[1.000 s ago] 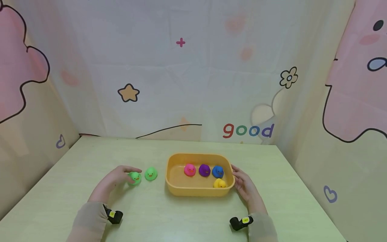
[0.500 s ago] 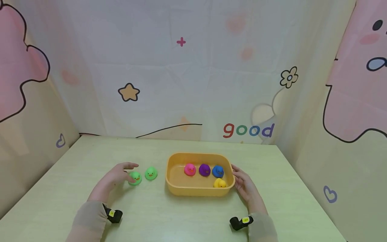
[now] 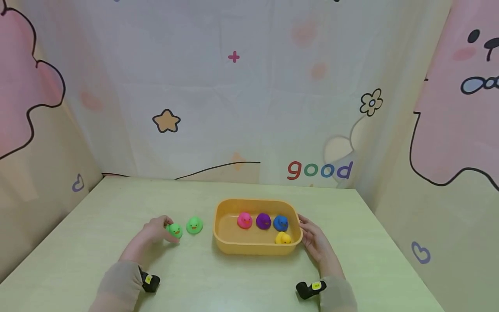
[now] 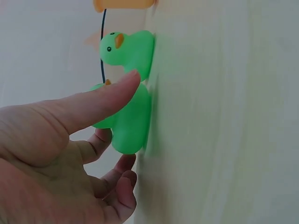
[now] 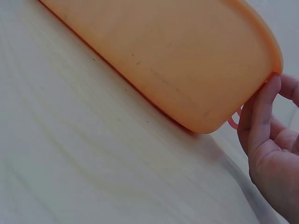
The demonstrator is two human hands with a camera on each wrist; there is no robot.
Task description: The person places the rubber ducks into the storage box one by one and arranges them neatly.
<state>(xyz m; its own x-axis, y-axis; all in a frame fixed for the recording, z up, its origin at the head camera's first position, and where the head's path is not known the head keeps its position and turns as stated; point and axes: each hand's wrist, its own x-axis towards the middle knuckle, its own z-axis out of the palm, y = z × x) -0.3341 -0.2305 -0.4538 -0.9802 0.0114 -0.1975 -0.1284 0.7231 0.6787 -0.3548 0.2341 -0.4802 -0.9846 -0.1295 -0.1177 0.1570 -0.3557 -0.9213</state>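
Note:
In the head view, my left hand (image 3: 157, 230) pinches a green rubber duck (image 3: 176, 230) on the left side of the table. The left wrist view shows the thumb across the near side of this green duck (image 4: 131, 121) and fingers behind it. A second green duck (image 3: 194, 225) sits just to its right, untouched. My right hand (image 3: 316, 242) rests its fingers against the right end of a yellow-orange plastic box (image 3: 249, 248). From the right wrist view, the fingertips touch the box (image 5: 154, 60) just under its rim. Part of that hand is out of frame.
Inside the box are a pink duck (image 3: 244, 220), a purple duck (image 3: 263, 221), a blue duck (image 3: 280, 222) and a yellow duck (image 3: 283, 238). The pale table (image 3: 218, 286) ends at a printed cloth backdrop (image 3: 195, 143) at the back, with cloth along both sides.
My left hand's raised fingers have come down behind the green duck, and the thumb has moved to its front, gripping it. The right hand stays at the box. The head view has shifted slightly.

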